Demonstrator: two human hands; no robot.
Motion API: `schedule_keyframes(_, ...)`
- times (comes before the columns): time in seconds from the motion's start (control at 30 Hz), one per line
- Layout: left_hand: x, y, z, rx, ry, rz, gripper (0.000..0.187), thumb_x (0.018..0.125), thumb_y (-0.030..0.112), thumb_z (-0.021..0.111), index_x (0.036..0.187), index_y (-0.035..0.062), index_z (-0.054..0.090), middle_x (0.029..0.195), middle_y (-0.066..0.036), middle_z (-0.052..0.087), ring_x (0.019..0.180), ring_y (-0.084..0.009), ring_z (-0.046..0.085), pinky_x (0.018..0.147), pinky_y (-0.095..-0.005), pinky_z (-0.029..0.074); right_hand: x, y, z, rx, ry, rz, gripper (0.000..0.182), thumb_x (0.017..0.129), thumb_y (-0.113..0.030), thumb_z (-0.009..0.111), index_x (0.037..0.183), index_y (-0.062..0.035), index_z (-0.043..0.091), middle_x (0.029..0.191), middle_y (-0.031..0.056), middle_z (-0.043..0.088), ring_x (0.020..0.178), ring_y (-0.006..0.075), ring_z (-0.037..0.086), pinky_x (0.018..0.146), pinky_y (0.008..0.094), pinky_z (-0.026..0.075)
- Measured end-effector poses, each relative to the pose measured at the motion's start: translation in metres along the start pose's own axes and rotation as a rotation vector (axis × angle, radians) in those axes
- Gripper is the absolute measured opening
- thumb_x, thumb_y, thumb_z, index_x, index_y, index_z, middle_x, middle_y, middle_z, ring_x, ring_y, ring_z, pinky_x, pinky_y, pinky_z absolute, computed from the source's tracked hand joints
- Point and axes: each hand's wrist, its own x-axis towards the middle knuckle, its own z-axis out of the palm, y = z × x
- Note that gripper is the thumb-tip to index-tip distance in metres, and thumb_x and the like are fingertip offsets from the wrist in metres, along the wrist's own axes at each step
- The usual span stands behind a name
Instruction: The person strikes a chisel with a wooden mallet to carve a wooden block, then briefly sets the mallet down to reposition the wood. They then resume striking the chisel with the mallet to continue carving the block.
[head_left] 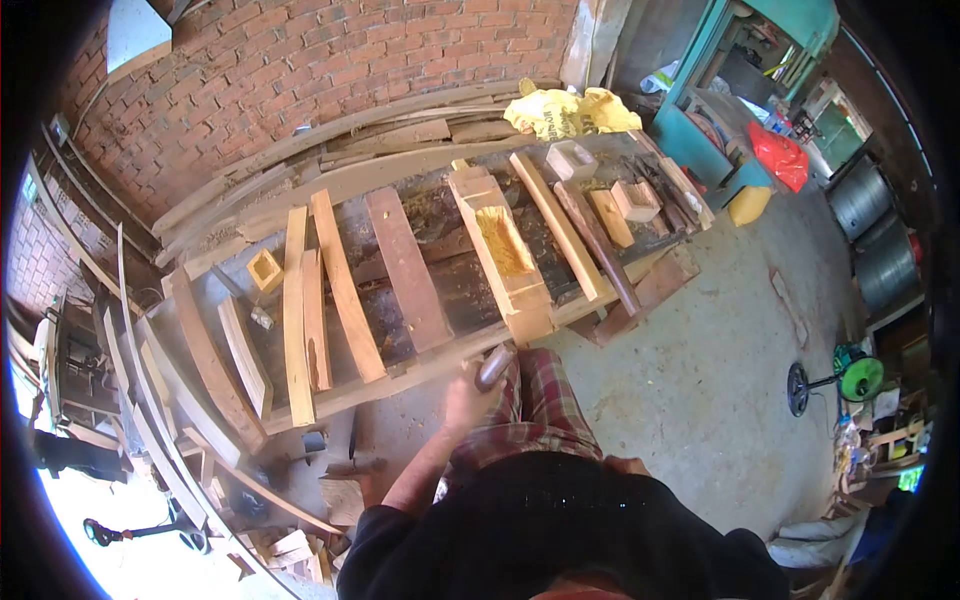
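Observation:
My left hand [472, 398] is closed around a short, brown, round-ended cylinder [494, 367], held above my lap at the bench's near edge; its lower part is hidden in my fingers. Just beyond it lies a thick wooden block [525, 300] with a long hollow [503, 240] cut in its top, yellowish inside and with wood crumbs in it. Only a small part of my right hand [626, 466] shows beside my hip, its fingers hidden by my shirt.
Several wooden strips and boards lie across the workbench [470, 345], among them a reddish plank [408, 270]. Small hollow wooden boxes [636, 201] stand at the right, near a yellow sack [570, 112]. A fan [860, 380] stands on the right, with wood scraps [295, 550] at lower left.

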Motion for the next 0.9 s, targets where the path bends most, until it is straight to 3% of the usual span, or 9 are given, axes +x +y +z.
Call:
schedule_keyframes(0.07, -0.001, 0.010, -0.004, 0.006, -0.034, -0.063, 0.049, 0.077, 0.033, 0.080, 0.110, 0.0038, 0.059, 0.089, -0.023, 0.069, 0.084, -0.0397, 0.069, 0.071, -0.0461, 0.054, 0.008, 0.011, 0.012, -0.045, 0.126, -0.170, 0.043, 0.085, -0.025, 0.065, 0.124, -0.0081, 0.060, 0.092, 0.0263, 0.067, 0.088, 0.0437, 0.066, 0.075, 0.0461, 0.050)
schedule_keyframes(0.17, -0.002, 0.009, -0.005, -0.028, -0.003, -0.013, 0.048, 0.077, 0.031, 0.080, 0.111, 0.0040, 0.060, 0.090, -0.024, 0.069, 0.085, -0.0398, 0.069, 0.071, -0.0463, 0.055, 0.025, 0.031, 0.028, -0.036, 0.184, -0.095, 0.037, 0.085, -0.027, 0.065, 0.116, -0.0060, 0.064, 0.093, 0.0265, 0.067, 0.091, 0.0441, 0.065, 0.074, 0.0447, 0.050)
schedule_keyframes(0.2, -0.003, 0.014, -0.007, -0.028, 0.036, 0.012, 0.046, 0.077, 0.029, 0.080, 0.110, 0.0039, 0.060, 0.088, -0.023, 0.069, 0.083, -0.0399, 0.069, 0.070, -0.0464, 0.055, 0.034, 0.041, 0.041, -0.006, 0.367, -0.158, 0.014, 0.085, -0.019, 0.072, 0.086, -0.0055, 0.071, 0.072, 0.0155, 0.067, 0.071, 0.0220, 0.069, 0.063, 0.0362, 0.049)
schedule_keyframes(0.3, -0.003, 0.011, -0.009, -0.037, 0.057, -0.001, 0.046, 0.077, 0.030, 0.080, 0.109, 0.0035, 0.061, 0.085, -0.023, 0.069, 0.081, -0.0398, 0.069, 0.070, -0.0463, 0.055, 0.011, -0.009, 0.027, 0.117, 0.387, 0.093, 0.015, 0.088, -0.019, 0.073, 0.086, -0.0055, 0.065, 0.066, 0.0086, 0.063, 0.068, 0.0124, 0.064, 0.062, 0.0300, 0.047)
schedule_keyframes(0.4, -0.004, 0.003, -0.007, -0.049, 0.055, -0.038, 0.046, 0.077, 0.031, 0.079, 0.108, 0.0031, 0.061, 0.084, -0.022, 0.070, 0.080, -0.0396, 0.069, 0.069, -0.0464, 0.055, 0.010, 0.017, 0.024, 0.365, 0.365, -0.068, 0.012, 0.091, -0.009, 0.066, 0.098, -0.0057, 0.058, 0.080, 0.0052, 0.064, 0.081, 0.0121, 0.064, 0.072, 0.0272, 0.050)
schedule_keyframes(0.6, -0.002, 0.001, -0.005, -0.043, 0.038, -0.046, 0.048, 0.077, 0.031, 0.079, 0.112, 0.0025, 0.061, 0.088, -0.024, 0.069, 0.083, -0.0391, 0.069, 0.072, -0.0461, 0.055, 0.022, 0.032, 0.042, 0.235, 0.515, -0.183, 0.021, 0.091, -0.013, 0.069, 0.106, -0.0050, 0.056, 0.085, 0.0055, 0.066, 0.083, 0.0145, 0.066, 0.073, 0.0281, 0.052)
schedule_keyframes(0.63, -0.002, 0.001, -0.004, -0.044, 0.038, -0.047, 0.048, 0.077, 0.031, 0.079, 0.112, 0.0025, 0.061, 0.088, -0.024, 0.069, 0.083, -0.0391, 0.069, 0.072, -0.0461, 0.055, 0.085, 0.058, 0.016, 0.234, 0.514, -0.182, 0.021, 0.091, -0.013, 0.069, 0.106, -0.0050, 0.056, 0.085, 0.0055, 0.066, 0.083, 0.0145, 0.066, 0.073, 0.0281, 0.052)
schedule_keyframes(0.7, -0.002, 0.000, -0.003, -0.046, 0.060, -0.021, 0.049, 0.077, 0.030, 0.079, 0.114, 0.0027, 0.061, 0.090, -0.024, 0.069, 0.085, -0.0394, 0.069, 0.073, -0.0458, 0.055, 0.080, 0.233, 0.063, -0.091, 0.504, -0.579, 0.019, 0.090, -0.021, 0.070, 0.097, -0.0041, 0.062, 0.085, 0.0059, 0.066, 0.081, 0.0179, 0.066, 0.074, 0.0311, 0.051)
schedule_keyframes(0.9, -0.001, 0.004, -0.009, -0.065, 0.062, -0.048, 0.042, 0.078, 0.029, 0.078, 0.106, 0.0032, 0.062, 0.086, -0.022, 0.068, 0.082, -0.0397, 0.068, 0.069, -0.0467, 0.052, 0.076, 0.360, 0.107, 0.071, 0.610, -0.350, 0.030, 0.089, -0.031, 0.071, 0.094, -0.0019, 0.065, 0.097, 0.0103, 0.067, 0.087, 0.0197, 0.067, 0.077, 0.0336, 0.052)
